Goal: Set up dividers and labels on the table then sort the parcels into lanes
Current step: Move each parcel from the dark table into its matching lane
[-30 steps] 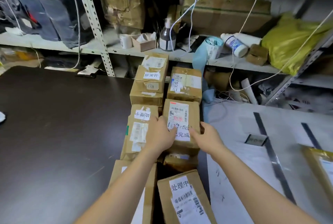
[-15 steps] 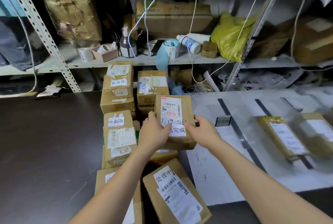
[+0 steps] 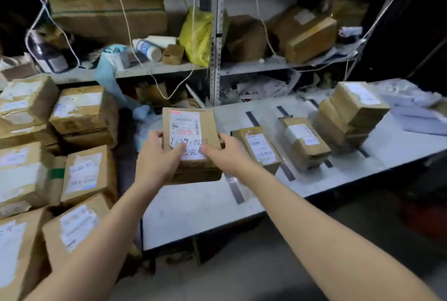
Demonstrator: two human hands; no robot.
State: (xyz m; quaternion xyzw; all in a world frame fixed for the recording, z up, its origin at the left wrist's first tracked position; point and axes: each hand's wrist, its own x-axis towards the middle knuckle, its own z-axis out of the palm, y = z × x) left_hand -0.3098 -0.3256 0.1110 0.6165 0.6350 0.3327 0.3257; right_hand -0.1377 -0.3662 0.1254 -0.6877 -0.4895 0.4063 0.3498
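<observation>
Head-worn view, forward and down, close over white table (image 3: pixel 198 206)

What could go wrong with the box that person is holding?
The box is held only at its sides by the left hand and right hand, so it might slip. Set down crooked, it could cover the dark divider strip or bump the wrapped parcel in the next lane.

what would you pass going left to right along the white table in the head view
held parcel → flat parcel → tape-wrapped parcel → stack of parcels → pale mailer bags
</observation>
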